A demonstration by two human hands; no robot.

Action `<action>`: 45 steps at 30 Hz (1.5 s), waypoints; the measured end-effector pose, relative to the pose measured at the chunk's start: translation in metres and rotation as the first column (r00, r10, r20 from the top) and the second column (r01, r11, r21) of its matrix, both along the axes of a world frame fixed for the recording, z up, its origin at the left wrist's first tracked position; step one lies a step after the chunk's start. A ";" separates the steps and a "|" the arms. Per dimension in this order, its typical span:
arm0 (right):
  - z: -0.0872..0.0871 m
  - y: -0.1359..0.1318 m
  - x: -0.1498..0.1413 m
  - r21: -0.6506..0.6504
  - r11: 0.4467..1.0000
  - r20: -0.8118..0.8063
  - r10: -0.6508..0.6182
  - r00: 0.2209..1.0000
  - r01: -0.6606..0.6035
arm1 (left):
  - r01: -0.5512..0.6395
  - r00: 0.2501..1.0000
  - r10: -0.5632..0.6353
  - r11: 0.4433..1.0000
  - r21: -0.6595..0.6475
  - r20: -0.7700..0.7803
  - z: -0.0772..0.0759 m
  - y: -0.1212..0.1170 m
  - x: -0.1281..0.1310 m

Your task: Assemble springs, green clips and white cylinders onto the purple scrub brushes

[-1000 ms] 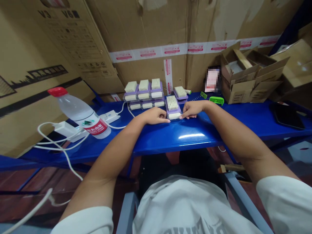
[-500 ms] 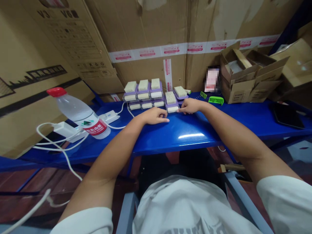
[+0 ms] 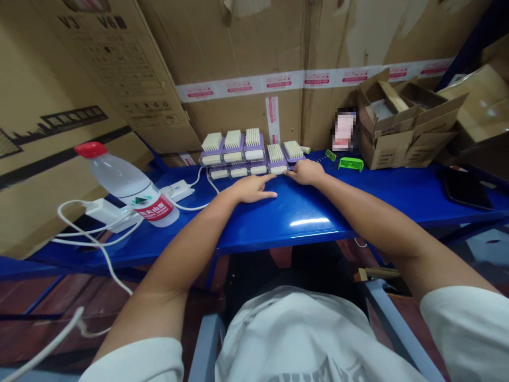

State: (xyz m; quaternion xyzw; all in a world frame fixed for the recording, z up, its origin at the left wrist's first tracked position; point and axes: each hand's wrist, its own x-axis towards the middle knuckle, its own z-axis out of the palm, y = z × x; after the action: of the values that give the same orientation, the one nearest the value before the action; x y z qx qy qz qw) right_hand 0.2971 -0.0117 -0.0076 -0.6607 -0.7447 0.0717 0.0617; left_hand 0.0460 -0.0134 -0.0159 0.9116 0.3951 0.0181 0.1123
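Observation:
Several purple brushes with cream bristles stand in a stacked row (image 3: 234,154) at the back of the blue shelf (image 3: 302,212). One purple brush (image 3: 276,158) sits at the row's right end, and another brush (image 3: 294,150) lies just right of it. My right hand (image 3: 307,172) rests with its fingers curled, the fingertips touching the front of that end brush. My left hand (image 3: 251,189) lies on the shelf just in front of the row, fingers loosely stretched, holding nothing.
A water bottle (image 3: 129,185) with a red cap lies at the left beside a white charger and cables (image 3: 105,212). A green tool (image 3: 351,163), open cardboard boxes (image 3: 401,124) and a dark tablet (image 3: 465,188) lie to the right. Large cartons form the back wall.
The end brush has slid away from me across the shelf and now sits in line with the row. My right hand went with it; my left hand stayed in place and let go.

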 end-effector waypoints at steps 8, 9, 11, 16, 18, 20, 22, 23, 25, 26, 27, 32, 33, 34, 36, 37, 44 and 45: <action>-0.008 0.003 -0.011 0.072 0.992 -0.050 -0.097 0.994 0.100 | -0.041 0.997 0.045 0.997 0.065 -0.065 -0.002 0.000 0.003; -0.008 0.003 -0.011 0.068 0.991 -0.061 -0.107 0.992 0.111 | -0.044 0.996 0.049 0.997 0.068 -0.070 -0.002 0.001 0.003; -0.009 0.004 -0.013 0.067 0.990 -0.067 -0.121 0.990 0.126 | -0.047 0.995 0.053 0.996 0.075 -0.082 -0.002 0.001 0.004; -0.004 0.002 -0.010 0.074 0.992 -0.031 -0.100 0.994 0.102 | -0.050 0.994 0.057 0.996 0.073 -0.090 0.000 -0.001 0.003; 0.000 0.002 -0.004 0.085 0.992 -0.027 -0.090 0.996 0.092 | -0.050 0.995 0.055 0.997 0.060 -0.083 0.001 -0.002 0.002; 0.004 0.002 0.004 0.143 0.984 -0.048 -0.097 0.994 0.103 | -0.042 0.996 0.045 0.998 0.042 -0.073 0.002 -0.003 0.000; 0.007 0.003 0.013 0.220 0.971 -0.074 -0.085 0.994 0.099 | -0.035 0.998 0.037 0.999 0.033 -0.058 0.003 -0.003 -0.001; 0.007 0.003 0.017 0.229 0.970 -0.070 -0.066 0.995 0.081 | -0.033 0.998 0.034 0.999 0.030 -0.050 0.003 -0.002 -0.001; 0.006 0.003 0.022 0.194 0.980 -0.042 -0.025 0.999 0.032 | -0.028 0.999 0.029 0.999 0.021 -0.042 0.003 -0.002 -0.002; 0.005 0.004 0.023 0.161 0.987 -0.023 -0.009 1.000 0.013 | -0.027 0.999 0.027 0.999 0.017 -0.041 0.003 -0.002 -0.002; 0.005 0.004 0.023 0.133 0.991 -0.009 -0.001 1.000 0.003 | -0.026 0.999 0.027 1.000 0.016 -0.042 0.003 -0.002 -0.002; 0.003 0.004 0.021 0.193 0.981 -0.004 -0.035 0.999 0.036 | -0.035 0.998 0.036 0.999 0.014 -0.061 0.005 -0.003 -0.002; 0.004 0.004 0.022 0.212 0.976 -0.006 -0.040 0.999 0.041 | -0.037 0.997 0.037 0.999 0.014 -0.065 0.005 -0.003 -0.002; 0.004 0.004 0.022 0.226 0.973 -0.009 -0.044 0.999 0.045 | -0.039 0.997 0.040 0.999 0.014 -0.069 0.005 -0.004 -0.002; 0.005 0.003 0.024 0.243 0.968 -0.018 -0.053 0.998 0.056 | -0.042 0.996 0.043 0.999 0.011 -0.076 0.006 -0.004 -0.002; 0.006 0.003 0.024 0.254 0.965 -0.024 -0.059 0.998 0.063 | -0.042 0.996 0.043 0.999 0.010 -0.078 0.006 -0.004 -0.001; 0.012 -0.001 0.021 0.309 0.942 -0.074 -0.115 0.991 0.132 | -0.034 0.998 0.034 0.999 0.004 -0.060 0.006 -0.004 -0.001; 0.013 -0.002 0.021 0.322 0.937 -0.086 -0.112 0.990 0.134 | -0.034 0.998 0.034 0.999 0.003 -0.059 0.006 -0.004 -0.002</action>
State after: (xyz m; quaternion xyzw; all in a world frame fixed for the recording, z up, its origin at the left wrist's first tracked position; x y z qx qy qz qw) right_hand 0.3178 -0.0134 0.0050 -0.6837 -0.7011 -0.0346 0.1995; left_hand 0.0444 -0.0172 -0.0100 0.9050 0.4136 -0.0064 0.0996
